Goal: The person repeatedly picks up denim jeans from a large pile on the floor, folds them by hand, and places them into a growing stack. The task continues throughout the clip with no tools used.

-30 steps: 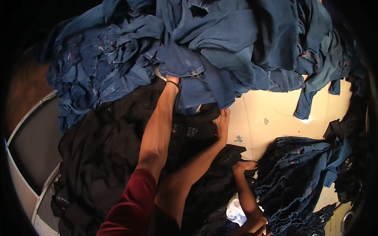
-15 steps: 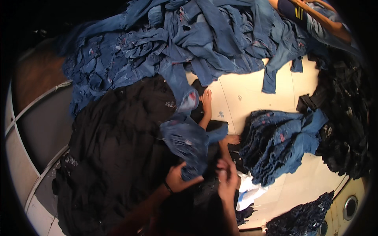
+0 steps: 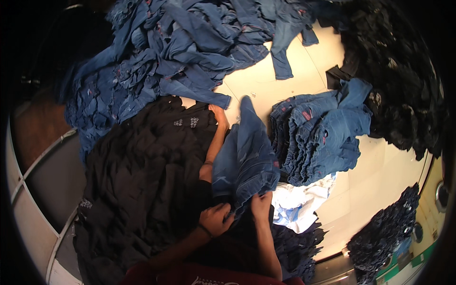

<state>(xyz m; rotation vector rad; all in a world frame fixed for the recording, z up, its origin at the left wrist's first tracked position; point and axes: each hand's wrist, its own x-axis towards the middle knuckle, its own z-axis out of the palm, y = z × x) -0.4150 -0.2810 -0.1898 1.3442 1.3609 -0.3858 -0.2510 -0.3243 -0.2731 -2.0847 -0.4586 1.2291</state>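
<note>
A pair of blue denim pants (image 3: 247,159) is stretched out in front of me, its legs pointing away and its gathered waistband toward me. My right hand (image 3: 261,206) is closed on the waistband's right side, thumb and fingers pinching the cloth. At the near left edge of the waistband, my left hand (image 3: 217,219), with a dark band at the wrist, has its fingers curled against the denim. Just right of these pants stands a neat stack of blue denim pants (image 3: 308,137). A heap of black garments (image 3: 142,175) lies to my left.
A large loose pile of blue denim (image 3: 190,42) covers the far side. More black clothing (image 3: 399,80) is heaped at far right. Crumpled white and blue material (image 3: 299,204) lies beside the stack. A dark stack (image 3: 389,232) stands lower right. A bare foot (image 3: 218,114) rests on the tiled floor (image 3: 304,71).
The denim pants have been spread out with their legs away from me. My right hand, earlier empty, has closed on the waistband. The whole view has shifted toward the right.
</note>
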